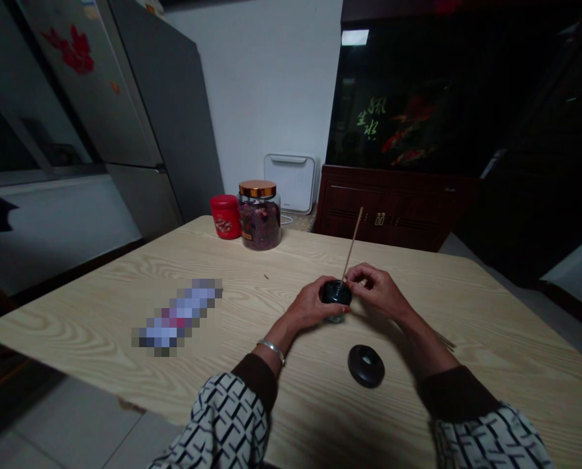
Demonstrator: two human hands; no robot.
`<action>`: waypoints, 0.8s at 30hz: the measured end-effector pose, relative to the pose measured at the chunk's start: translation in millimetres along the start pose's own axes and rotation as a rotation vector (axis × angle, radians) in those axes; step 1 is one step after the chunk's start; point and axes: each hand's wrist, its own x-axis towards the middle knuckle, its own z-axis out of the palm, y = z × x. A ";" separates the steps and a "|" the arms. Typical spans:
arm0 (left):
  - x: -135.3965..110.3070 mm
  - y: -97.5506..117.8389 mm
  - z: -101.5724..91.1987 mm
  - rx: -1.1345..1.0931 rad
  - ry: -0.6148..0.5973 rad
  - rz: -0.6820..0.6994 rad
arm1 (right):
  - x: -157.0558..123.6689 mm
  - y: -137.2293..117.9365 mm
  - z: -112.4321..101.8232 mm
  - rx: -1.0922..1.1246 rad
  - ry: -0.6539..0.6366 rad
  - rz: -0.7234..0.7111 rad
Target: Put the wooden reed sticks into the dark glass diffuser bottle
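My left hand is wrapped round a small black round pot standing on the wooden table. Just right of the pot, my right hand pinches the lower end of a thin tan stick. The stick rises from the pot's top, leaning slightly right. A black ring-shaped lid lies flat on the table nearer to me, between my forearms. Both sleeves are patterned black and white, and a bracelet sits on my left wrist.
A red tin and a glass jar with a copper lid stand at the table's far edge. A blurred-out long object lies to the left. Beyond are a grey fridge, a white appliance and a dark wooden cabinet.
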 end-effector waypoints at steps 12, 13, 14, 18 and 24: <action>-0.5 1.8 0.3 -0.043 -0.012 -0.053 | -12.5 20.2 -55.7 -0.707 -0.310 0.424; -0.6 2.1 0.4 -0.055 -0.015 -0.054 | -13.5 18.5 -51.7 -0.771 -0.353 0.477; -0.8 2.6 0.6 -0.065 -0.018 -0.055 | -14.1 16.9 -48.0 -0.810 -0.379 0.522; -1.0 4.2 1.1 -0.068 -0.020 -0.054 | -13.8 15.1 -40.6 -0.857 -0.393 0.575; -1.5 5.4 -0.1 -0.041 -0.013 -0.040 | -12.7 21.0 -39.8 -0.876 -0.414 0.605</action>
